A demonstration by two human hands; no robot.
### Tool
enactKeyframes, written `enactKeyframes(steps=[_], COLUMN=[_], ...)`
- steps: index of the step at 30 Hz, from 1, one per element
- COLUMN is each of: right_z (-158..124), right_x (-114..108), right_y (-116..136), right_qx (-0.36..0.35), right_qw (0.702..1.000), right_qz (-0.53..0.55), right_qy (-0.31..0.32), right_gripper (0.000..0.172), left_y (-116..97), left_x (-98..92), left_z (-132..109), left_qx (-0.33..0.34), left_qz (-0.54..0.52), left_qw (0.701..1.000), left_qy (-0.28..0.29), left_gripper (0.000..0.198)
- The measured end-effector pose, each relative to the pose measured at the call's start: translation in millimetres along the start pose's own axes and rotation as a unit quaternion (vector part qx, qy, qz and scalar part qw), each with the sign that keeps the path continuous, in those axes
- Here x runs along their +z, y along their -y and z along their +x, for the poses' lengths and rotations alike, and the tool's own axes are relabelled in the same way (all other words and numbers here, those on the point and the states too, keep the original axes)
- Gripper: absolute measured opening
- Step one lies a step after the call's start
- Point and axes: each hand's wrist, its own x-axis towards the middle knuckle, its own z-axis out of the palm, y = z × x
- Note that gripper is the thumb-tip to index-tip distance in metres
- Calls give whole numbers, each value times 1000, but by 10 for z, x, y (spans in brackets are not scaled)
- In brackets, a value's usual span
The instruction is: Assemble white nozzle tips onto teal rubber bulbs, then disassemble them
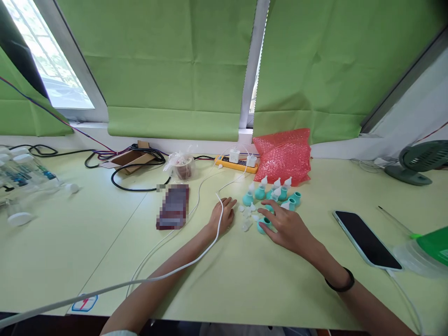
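Near the clustered teal rubber bulbs (276, 190), our empty right hand (289, 228) spread over one, apparently selecting it for a pinch, while our left hand (224, 215) lay slack, empty.

Dark red item (172, 206) is blurred out, teal piece (261, 228) is partly covered by the right hand (289, 228), fan (418, 162) is cut off by the right edge.

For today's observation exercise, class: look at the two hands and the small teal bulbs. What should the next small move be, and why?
Probably the right hand should close on the teal bulb at its fingertips and lift it: it has no tip, loose clear tips lie beside the left hand, and several bulbs behind already carry white tips.
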Motion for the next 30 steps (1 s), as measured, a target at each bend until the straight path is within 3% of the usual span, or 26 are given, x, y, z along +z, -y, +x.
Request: enactKeyframes(steps=[3, 5, 8, 13, 17, 20, 22, 25, 30], right_z=[8, 18, 57, 159, 195, 171, 140, 93, 49], right_x=[135, 242, 359, 380, 384, 449, 508, 577, 623], right_y=[161, 258, 351, 410, 429, 437, 450, 497, 603], right_qx=[-81, -130, -138, -127, -121, -104, -58, 48, 150], right_qw=[996, 991, 986, 980, 984, 981, 957, 893, 819], right_qz=[20, 13, -24, -37, 12, 153, 284, 439, 547], right_qy=[-36, 15, 88, 145, 133, 59, -12, -85, -85], right_gripper=[27, 35, 41, 31, 25, 22, 19, 9, 6], left_y=[62, 72, 34, -13, 31, 7, -53, -158, -228], left_x=[-14, -56, -170, -359, -393, -351, -317, -296, -322], left_z=[40, 22, -63, -173, -149, -163, -209, -298, -371], left_qx=[12, 12, 11, -13, -63, -106, -133, -168, -238], left_qz=[23, 28, 18, -19, -61, -111, -153, -219, -343], left_qw=[1000, 999, 999, 999, 996, 988, 979, 961, 909], left_qy=[18, 24, 41, 25, -11, -18, -6, 17, 10], left_gripper=[40, 38, 34, 29, 23, 18, 19, 28, 29])
